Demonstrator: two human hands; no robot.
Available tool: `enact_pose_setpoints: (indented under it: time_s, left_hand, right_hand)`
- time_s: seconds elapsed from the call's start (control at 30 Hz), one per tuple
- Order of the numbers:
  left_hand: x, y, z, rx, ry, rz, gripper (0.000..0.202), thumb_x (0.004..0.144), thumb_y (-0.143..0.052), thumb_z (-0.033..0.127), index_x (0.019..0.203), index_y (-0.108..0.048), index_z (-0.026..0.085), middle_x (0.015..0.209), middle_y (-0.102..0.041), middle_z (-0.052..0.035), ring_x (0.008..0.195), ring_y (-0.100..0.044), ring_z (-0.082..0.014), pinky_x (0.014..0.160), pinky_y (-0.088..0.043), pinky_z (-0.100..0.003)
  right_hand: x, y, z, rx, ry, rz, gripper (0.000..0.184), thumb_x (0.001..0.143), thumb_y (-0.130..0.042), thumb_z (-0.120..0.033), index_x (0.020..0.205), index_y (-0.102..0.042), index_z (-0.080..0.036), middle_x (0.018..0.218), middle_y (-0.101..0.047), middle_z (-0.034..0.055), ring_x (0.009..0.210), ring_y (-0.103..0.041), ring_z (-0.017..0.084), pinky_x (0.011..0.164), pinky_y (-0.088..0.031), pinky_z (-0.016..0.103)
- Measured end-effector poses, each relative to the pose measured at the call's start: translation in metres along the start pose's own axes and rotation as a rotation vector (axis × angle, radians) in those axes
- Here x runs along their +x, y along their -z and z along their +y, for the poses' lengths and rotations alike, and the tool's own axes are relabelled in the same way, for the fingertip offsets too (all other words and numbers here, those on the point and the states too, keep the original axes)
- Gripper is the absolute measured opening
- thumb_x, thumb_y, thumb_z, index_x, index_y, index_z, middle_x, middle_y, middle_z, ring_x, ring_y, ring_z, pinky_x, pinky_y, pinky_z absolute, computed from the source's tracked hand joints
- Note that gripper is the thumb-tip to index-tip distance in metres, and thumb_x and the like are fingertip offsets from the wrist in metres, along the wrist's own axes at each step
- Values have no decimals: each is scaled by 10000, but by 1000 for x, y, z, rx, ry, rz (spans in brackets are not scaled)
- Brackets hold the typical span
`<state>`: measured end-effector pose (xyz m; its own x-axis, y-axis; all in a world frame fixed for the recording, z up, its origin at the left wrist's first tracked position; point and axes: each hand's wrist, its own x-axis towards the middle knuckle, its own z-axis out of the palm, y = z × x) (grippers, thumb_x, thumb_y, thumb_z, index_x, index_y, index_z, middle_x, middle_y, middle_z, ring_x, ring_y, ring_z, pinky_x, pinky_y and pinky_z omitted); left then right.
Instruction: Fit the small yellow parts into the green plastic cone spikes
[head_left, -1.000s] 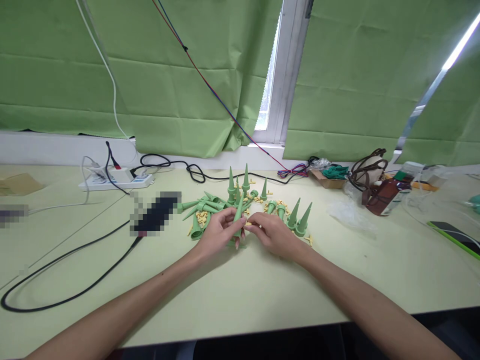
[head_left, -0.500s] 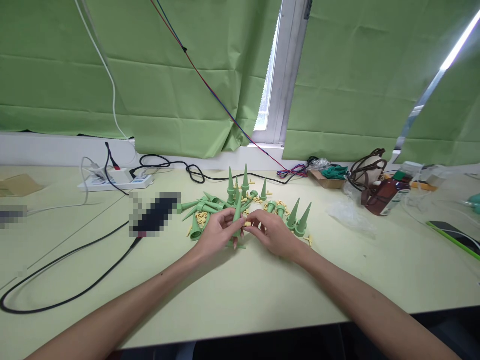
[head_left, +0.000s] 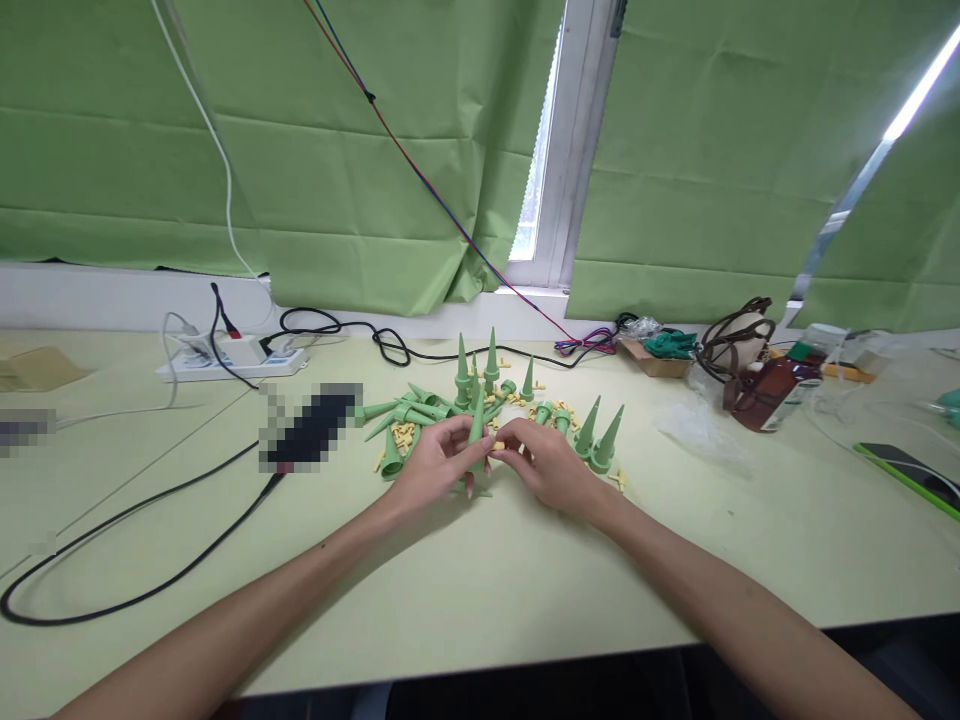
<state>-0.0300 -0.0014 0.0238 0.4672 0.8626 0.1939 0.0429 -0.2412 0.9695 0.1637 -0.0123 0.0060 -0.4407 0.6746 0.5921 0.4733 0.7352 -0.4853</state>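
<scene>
Green curtains (head_left: 337, 150) either side of a window frame (head_left: 570, 160), white power strip (head_left: 225, 369) at left, brown bottle (head_left: 772, 397) near crumpled clear plastic (head_left: 701, 437), green-edged phone (head_left: 913, 476) far right

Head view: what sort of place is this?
Probably an indoor workroom or office, though a home can't be ruled out: a long pale table under green curtains, a power strip on it, and many loose green cone-shaped parts.

Head-worn view, forward and down
</scene>
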Motion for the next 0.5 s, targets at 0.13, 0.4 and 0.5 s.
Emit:
enact_pose_setpoints:
  time_s: [0.13,0.4,0.5]
  left_hand:
    - [0,0,0,7,-1,-3,263,831,-693,419,866,-626,167,710,-589,-3,652,-604,-139,459,-510,-211]
    - [-1,1,1,40,-16,-11,259,853,-666,416,869,-620,162,712,-587,-9,655,-588,-136,472,-507,-213]
    - [-2,0,3,72,-30,-10,266,859,-654,425,863,-616,161,724,-589,-13,654,-580,-135,484,-508,-215]
  right_hand:
    - [0,0,0,5,-6,-4,47,979,-515,-219,955,-553,-205,850,-640,20,703,-555,144,642,-425,266]
    - [0,1,0,-14,-14,-20,76,987,-500,-223,931,-548,-204,831,-644,19,696,-556,144,635,-406,258]
    - [0,1,0,-27,-5,-23,100,995,-488,-228,920,-550,-202,821,-644,19,692,-558,143,630,-400,255]
